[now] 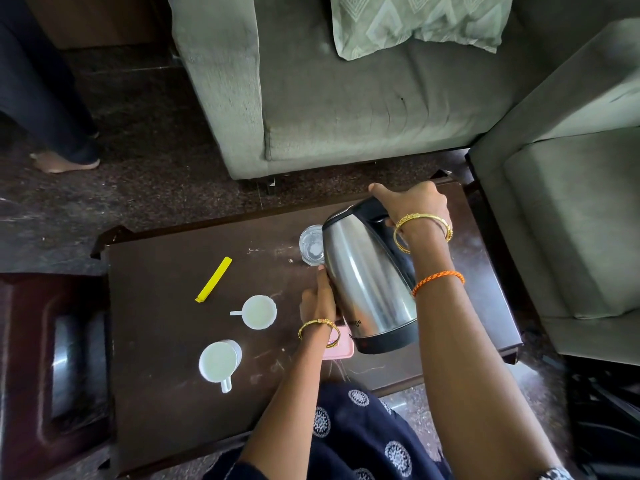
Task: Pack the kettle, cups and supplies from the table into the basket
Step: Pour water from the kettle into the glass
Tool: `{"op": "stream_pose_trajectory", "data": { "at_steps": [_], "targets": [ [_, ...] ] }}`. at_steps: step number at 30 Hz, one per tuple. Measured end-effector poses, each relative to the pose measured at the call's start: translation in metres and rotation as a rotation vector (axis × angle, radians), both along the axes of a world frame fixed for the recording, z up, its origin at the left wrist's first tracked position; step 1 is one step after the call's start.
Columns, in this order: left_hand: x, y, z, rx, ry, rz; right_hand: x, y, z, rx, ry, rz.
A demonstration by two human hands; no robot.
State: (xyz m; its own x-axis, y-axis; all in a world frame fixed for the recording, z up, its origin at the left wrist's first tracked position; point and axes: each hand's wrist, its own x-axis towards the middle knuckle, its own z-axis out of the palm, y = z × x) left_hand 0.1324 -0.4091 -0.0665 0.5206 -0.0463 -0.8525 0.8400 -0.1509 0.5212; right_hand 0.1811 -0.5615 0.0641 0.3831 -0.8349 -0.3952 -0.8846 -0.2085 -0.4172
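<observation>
A steel kettle (367,282) with a black lid and base hangs tilted above the dark table (166,282). My right hand (415,202) grips its black handle from above. My left hand (318,299) rests with straight fingers against the kettle's left side. A clear glass (309,244) stands just left of the kettle's top. Two white cups (259,311) (218,362) sit on the table to the left. A yellow clip-like stick (214,279) lies further left. A pink flat item (341,344) lies under my left wrist, partly hidden.
A grey-green sofa (346,109) stands behind the table, an armchair (571,220) at the right. A dark wooden piece (52,358) adjoins the table's left side. Another person's foot (65,161) is on the floor at far left. No basket is in view.
</observation>
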Motion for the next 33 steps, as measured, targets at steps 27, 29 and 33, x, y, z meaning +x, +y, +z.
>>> {"op": "stream_pose_trajectory", "data": {
  "at_steps": [27,29,33],
  "targets": [
    [-0.002,0.007,-0.009,-0.052,-0.034,-0.064,-0.088,0.036,0.002,0.318,-0.218,-0.126],
    [-0.003,0.007,-0.005,-0.044,-0.054,-0.089,-0.100,0.042,0.006,0.322,-0.252,-0.131],
    [-0.007,0.009,0.006,-0.040,-0.060,-0.090,-0.116,0.053,0.015,0.289,-0.248,-0.140]
  ]
}}
